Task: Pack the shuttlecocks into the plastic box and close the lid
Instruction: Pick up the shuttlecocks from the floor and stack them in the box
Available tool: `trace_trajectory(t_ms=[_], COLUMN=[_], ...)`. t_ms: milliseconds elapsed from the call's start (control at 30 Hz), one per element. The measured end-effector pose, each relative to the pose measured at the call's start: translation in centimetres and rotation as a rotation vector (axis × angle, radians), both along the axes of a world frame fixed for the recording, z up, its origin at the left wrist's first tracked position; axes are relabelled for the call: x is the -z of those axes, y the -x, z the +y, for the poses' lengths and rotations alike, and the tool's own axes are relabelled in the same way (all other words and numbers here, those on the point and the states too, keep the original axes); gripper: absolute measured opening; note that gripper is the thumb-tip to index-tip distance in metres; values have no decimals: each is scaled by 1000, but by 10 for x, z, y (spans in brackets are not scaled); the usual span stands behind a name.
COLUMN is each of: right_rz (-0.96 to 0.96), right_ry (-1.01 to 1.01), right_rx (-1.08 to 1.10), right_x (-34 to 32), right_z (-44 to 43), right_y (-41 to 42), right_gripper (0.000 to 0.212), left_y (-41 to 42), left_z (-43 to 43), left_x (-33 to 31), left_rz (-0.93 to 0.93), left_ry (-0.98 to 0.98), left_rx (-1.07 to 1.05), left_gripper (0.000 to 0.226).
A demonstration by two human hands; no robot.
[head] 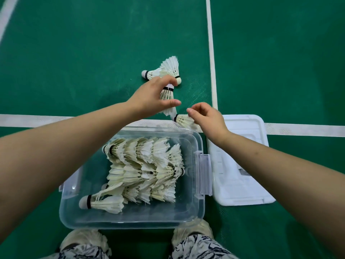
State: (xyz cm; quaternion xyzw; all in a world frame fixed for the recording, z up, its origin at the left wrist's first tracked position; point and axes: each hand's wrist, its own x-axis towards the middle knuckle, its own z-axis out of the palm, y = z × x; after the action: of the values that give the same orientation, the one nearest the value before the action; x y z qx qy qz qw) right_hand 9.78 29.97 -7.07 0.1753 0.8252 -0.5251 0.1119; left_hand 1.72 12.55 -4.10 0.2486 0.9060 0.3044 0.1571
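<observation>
A clear plastic box (pixel 197 186) sits on the green floor in front of me, holding several white feather shuttlecocks (pixel 143 165) nested in rows. My left hand (pixel 151 96) grips a shuttlecock (pixel 166 92) by its feathers, cork pointing away. Just beyond it two more shuttlecocks (pixel 168 69) lie on the floor. My right hand (pixel 207 118) curls its fingers over the feathers of another shuttlecock (pixel 183 119) beside the box's far rim. The white lid (pixel 240 157) lies flat on the floor to the right of the box.
White court lines (pixel 211 53) cross the green floor, one running away from me and one across behind the box. My shoes (pixel 192 230) and patterned trouser legs are at the box's near edge.
</observation>
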Motion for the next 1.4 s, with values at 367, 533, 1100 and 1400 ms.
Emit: trace_trajectory(t_ms=[367, 533, 1100, 1400], right_rz=[391, 398, -189, -193], right_ry=[-107, -62, -132, -160], right_rx=[138, 146, -295, -506], right_x=[-70, -92, -79, -63], right_z=[-15, -32, -110, -130], right_y=[8, -13, -92, -101], right_gripper=[14, 28, 23, 21], left_y=[3, -17, -102, -101], left_z=[-7, -25, -125, -129], left_x=[-62, -98, -82, -72], left_rz=[114, 107, -67, -106], left_ry=[126, 146, 114, -16], left_rx=[164, 243, 102, -5], left_gripper=[55, 53, 47, 43])
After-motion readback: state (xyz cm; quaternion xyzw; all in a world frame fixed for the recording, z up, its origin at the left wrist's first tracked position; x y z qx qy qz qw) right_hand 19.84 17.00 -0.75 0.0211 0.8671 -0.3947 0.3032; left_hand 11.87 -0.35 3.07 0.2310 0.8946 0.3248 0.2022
